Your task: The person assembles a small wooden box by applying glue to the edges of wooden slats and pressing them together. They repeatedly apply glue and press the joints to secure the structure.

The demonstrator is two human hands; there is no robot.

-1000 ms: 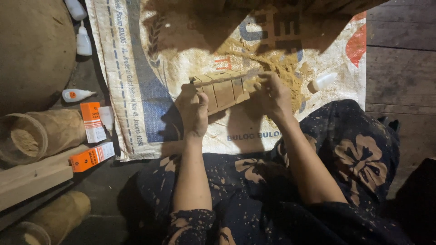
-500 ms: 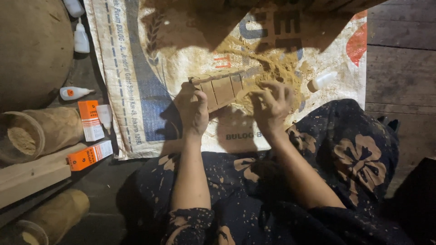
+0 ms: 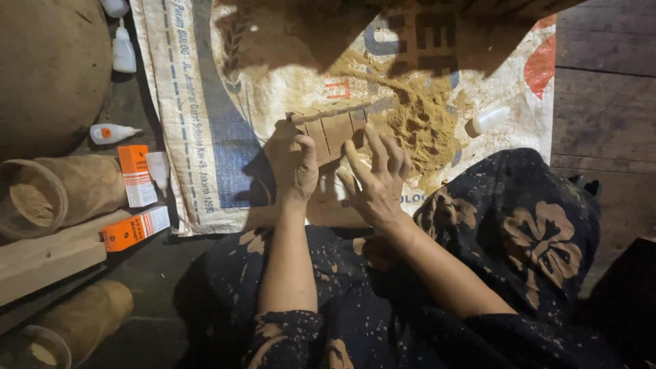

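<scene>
Two orange-and-white boxes lie left of the printed white sack, with small white bottles nearby.

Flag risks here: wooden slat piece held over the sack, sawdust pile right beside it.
1. The left hand alone grips the wooden slat piece; the right hand is open, so it may tip.
2. The sawdust pile could foul the piece.
3. The small white bottle lies close enough to get knocked.
</scene>
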